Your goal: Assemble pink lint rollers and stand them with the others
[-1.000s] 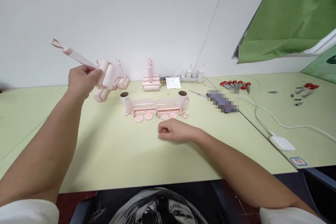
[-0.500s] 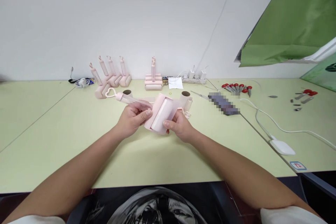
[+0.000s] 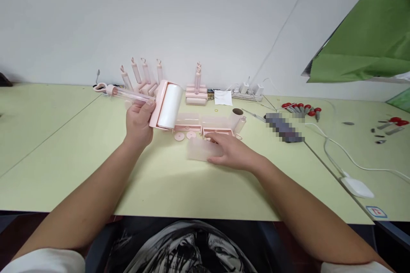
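Note:
My left hand [image 3: 139, 123] is closed around a pink lint roller [image 3: 170, 106] with a white roll, held up above the table. Its clear handle points left and ends in a pink loop. My right hand [image 3: 236, 150] grips the right end of a translucent cover [image 3: 200, 150], low at the table, a little blurred. Just behind the cover lie two pink discs [image 3: 180, 136]. Pink roller frames [image 3: 187, 128] and more clear covers [image 3: 218, 121] are behind these, partly hidden by my right hand.
Several finished pink rollers stand by the wall, at left [image 3: 145, 72] and centre [image 3: 196, 96]. A cardboard tube [image 3: 237, 112], a blurred-out dark object [image 3: 283, 128], red-handled tools [image 3: 301, 107], a power strip [image 3: 246, 96] and a white cable with a white pad [image 3: 357, 187] are on the right.
The cover has come off the roller and is now in my right hand, lowered toward the table. My left hand has moved left and up with the roller, baring its white roll.

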Demonstrator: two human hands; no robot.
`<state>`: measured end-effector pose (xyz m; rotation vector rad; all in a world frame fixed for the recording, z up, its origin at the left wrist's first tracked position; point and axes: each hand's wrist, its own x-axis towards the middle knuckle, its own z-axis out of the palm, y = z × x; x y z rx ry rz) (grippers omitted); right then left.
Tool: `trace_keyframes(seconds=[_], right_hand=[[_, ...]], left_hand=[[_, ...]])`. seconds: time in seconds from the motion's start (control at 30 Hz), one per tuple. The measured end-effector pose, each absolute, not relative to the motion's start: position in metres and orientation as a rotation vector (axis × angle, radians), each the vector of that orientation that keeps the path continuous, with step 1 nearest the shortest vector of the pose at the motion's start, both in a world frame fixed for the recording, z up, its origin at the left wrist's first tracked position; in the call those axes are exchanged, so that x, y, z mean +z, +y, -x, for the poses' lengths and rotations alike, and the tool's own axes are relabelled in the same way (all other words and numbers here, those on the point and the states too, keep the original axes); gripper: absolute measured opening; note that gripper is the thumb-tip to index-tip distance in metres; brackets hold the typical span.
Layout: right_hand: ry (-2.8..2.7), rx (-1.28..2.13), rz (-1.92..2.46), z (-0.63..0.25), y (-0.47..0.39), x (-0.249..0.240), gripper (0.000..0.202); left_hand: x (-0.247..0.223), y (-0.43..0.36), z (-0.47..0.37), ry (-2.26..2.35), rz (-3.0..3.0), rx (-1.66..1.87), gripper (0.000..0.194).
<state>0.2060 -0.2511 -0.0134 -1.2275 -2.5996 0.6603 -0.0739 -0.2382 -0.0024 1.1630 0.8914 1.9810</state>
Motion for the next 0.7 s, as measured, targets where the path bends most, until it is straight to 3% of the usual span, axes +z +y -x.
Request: trace_keyframes(seconds=[0.33,0.7], right_hand=[[-2.639,0.41,1.259,-0.194,-0.245,-0.032,0.053],[-2.562,0.396,1.294,-0.193,-0.238,-0.035,0.052]], left_hand=[[-0.011,-0.248,0.067,1.054,-1.288,1.851,0.04],[-0.013,-0.251,0.064,1.066,-1.305,1.769,0.041]])
